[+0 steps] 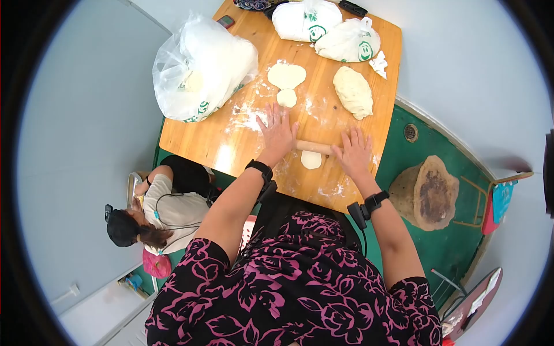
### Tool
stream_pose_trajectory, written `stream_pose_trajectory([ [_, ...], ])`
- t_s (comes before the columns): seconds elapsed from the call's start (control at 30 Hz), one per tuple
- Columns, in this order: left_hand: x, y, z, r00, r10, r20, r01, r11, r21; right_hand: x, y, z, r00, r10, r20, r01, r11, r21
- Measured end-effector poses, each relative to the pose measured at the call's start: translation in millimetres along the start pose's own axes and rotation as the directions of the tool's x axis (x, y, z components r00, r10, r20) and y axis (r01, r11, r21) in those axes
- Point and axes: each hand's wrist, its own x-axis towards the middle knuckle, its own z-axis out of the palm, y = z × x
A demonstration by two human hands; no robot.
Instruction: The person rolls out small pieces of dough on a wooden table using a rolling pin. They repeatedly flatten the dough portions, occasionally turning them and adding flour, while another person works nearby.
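Observation:
A wooden rolling pin (314,147) lies crosswise near the table's front edge, between my two hands. My left hand (278,132) rests on its left end, fingers spread forward over the wood. At the right end is my right hand (354,151), its fingers also apart and pointing forward. Under and just in front of my body side of the pin sits a small flat dough piece (311,160). Beyond my left hand are a small dough round (287,98) and flattened dough pieces (287,75) touching it. A large dough lump (353,92) lies farther right.
A floury wooden table (231,135) holds a big plastic bag (202,69) at left and two white bags (306,22) (349,41) at the back. Crumpled tissue (379,64) is at right. Another person (173,210) sits at lower left. A stump (433,193) stands right.

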Motion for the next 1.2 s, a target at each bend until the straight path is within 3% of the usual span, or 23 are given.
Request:
stream_pose_trajectory([
  [0.07,2,-1,2,1.000,0.002,0.025,-0.001,0.999,-0.049,-18,7,-4,0.986,-0.162,0.032,0.160,0.986,0.048],
  [0.1,-2,-2,0,0.998,0.046,-0.034,-0.049,0.996,-0.072,-31,9,-6,0.970,-0.240,0.046,0.237,0.969,0.075],
  [0.17,-18,-2,-9,0.979,0.137,-0.150,-0.154,0.982,-0.111,-52,6,-7,0.986,-0.155,0.057,0.148,0.982,0.115],
  [0.27,-44,8,-35,0.983,-0.024,-0.184,-0.055,0.909,-0.414,-72,8,-13,0.998,0.050,0.049,-0.059,0.975,0.215],
  [0.37,-54,10,-16,0.983,0.168,-0.076,-0.184,0.919,-0.350,-79,16,-20,0.982,0.188,0.001,-0.181,0.944,0.277],
  [0.47,-41,34,-14,0.987,0.074,0.140,-0.020,0.934,-0.356,-82,21,-27,0.978,0.207,-0.030,-0.188,0.935,0.300],
  [0.57,-33,45,-16,0.943,0.102,0.317,0.001,0.951,-0.309,-81,19,-32,0.984,0.178,-0.021,-0.162,0.934,0.319],
  [0.77,-25,41,-3,0.903,0.127,0.410,0.010,0.949,-0.316,-79,22,-34,0.991,0.113,-0.073,-0.079,0.931,0.355],
  [0.87,-23,38,-2,0.874,0.064,0.482,0.177,0.882,-0.437,-78,27,-35,0.987,0.153,-0.053,-0.124,0.922,0.367],
  [0.97,-22,37,3,0.655,0.171,0.736,0.563,0.541,-0.625,-78,33,-35,0.983,0.173,-0.052,-0.142,0.919,0.368],
  [1.07,-30,40,-5,0.632,0.085,0.770,0.692,0.385,-0.611,-77,33,-32,0.983,0.174,-0.052,-0.142,0.915,0.378],
  [1.17,-44,26,12,0.867,-0.059,0.495,0.352,0.777,-0.523,-75,29,-31,0.991,0.130,-0.026,-0.110,0.919,0.378],
  [1.2,-46,25,7,0.888,-0.065,0.455,0.307,0.821,-0.481,-74,26,-31,0.994,0.107,-0.014,-0.094,0.922,0.377],
])
